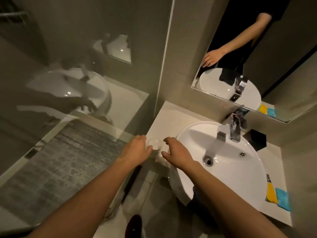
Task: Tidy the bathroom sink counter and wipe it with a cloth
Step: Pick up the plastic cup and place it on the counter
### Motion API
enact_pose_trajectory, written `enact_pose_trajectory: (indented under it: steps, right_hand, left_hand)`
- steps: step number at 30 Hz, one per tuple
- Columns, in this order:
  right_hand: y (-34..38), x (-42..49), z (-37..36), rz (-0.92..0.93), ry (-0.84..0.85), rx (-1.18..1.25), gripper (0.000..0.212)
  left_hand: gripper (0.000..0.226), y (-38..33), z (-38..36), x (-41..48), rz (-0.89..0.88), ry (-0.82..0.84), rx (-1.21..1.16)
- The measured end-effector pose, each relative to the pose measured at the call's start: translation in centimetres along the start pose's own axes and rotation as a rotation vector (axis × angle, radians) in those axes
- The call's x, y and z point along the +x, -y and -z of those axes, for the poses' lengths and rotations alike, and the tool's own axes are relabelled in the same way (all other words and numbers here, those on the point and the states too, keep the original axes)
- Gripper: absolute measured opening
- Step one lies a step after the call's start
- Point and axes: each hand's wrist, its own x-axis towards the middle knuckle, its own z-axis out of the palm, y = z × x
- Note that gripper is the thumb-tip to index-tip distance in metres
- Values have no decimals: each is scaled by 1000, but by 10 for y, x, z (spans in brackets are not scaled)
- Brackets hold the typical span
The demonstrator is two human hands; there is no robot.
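Observation:
A small clear glass stands on the pale counter just left of the white sink basin. My left hand curls around the glass's left side, thumb and fingertips touching it. My right hand hovers just right of the glass with fingers spread and arched, holding nothing. A yellow cloth and a blue cloth lie flat on the counter right of the basin. A dark cloth hangs over the basin's front rim, mostly hidden by my right forearm.
A chrome faucet stands behind the basin, with a grey streak like running water falling toward the drain. A black box sits at the back right. A mirror is above, and a glass shower partition borders the counter's left edge.

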Motion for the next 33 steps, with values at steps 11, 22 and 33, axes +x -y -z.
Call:
enact_pose_trajectory:
  steps: [11, 22, 33]
  right_hand:
    - [-2, 57, -36, -156, 144, 121, 77]
    - [-10, 64, -53, -125, 116, 149, 59]
    - [-21, 15, 23, -59, -71, 282, 60]
  left_hand:
    - [84, 22, -30, 53, -30, 263, -184]
    - [55, 32, -39, 61, -67, 239, -270]
    - [52, -24, 30, 48, -295, 215, -208]
